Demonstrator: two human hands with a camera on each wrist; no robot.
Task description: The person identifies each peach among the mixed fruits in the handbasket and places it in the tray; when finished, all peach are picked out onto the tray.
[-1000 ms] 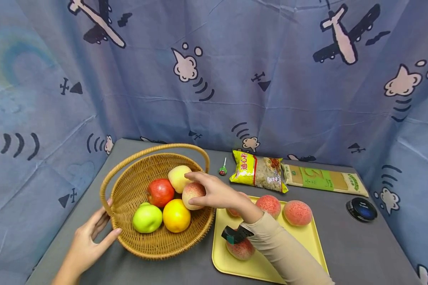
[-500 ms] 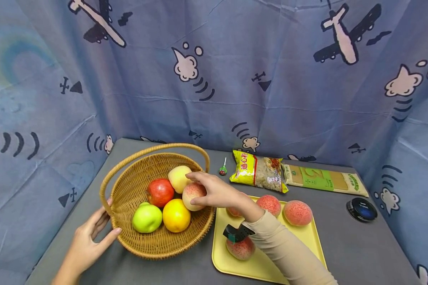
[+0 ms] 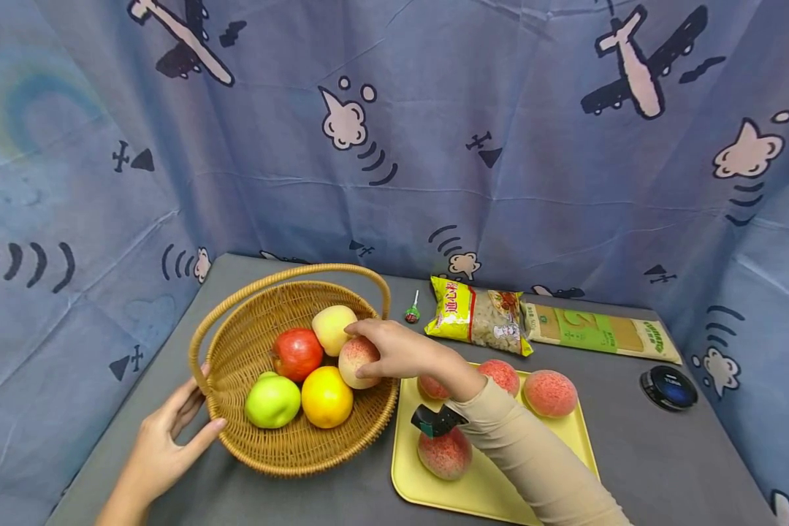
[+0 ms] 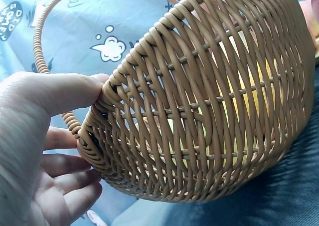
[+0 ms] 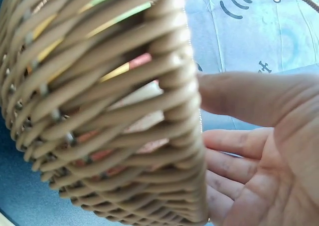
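In the head view, a wicker basket (image 3: 246,354) with a tall arched handle stands at the left of the table. My left hand (image 3: 161,442) holds its left rim, thumb on the near side and fingers by the handle's foot. Inside the basket, at the right, my right hand (image 3: 410,354) grips a pale pink peach (image 3: 355,360) between thumb and fingers. Around it lie a pale yellow fruit (image 3: 333,329), a red apple (image 3: 298,353), a green apple (image 3: 272,400) and an orange (image 3: 327,398). Basket weave (image 5: 89,86) hides the right fingertips in the right wrist view.
A yellow tray (image 3: 410,486) carries several peaches, partly under my right forearm. Behind it lie a lollipop (image 3: 412,310), a pasta bag (image 3: 476,314) and a long noodle packet (image 3: 598,330). A round black device (image 3: 668,387) sits at the right. Patterned cloth hangs behind.
My right wrist has risen slightly, uncovering more of the near peach on the tray. Both hands otherwise keep their places at the basket rim and the peach.
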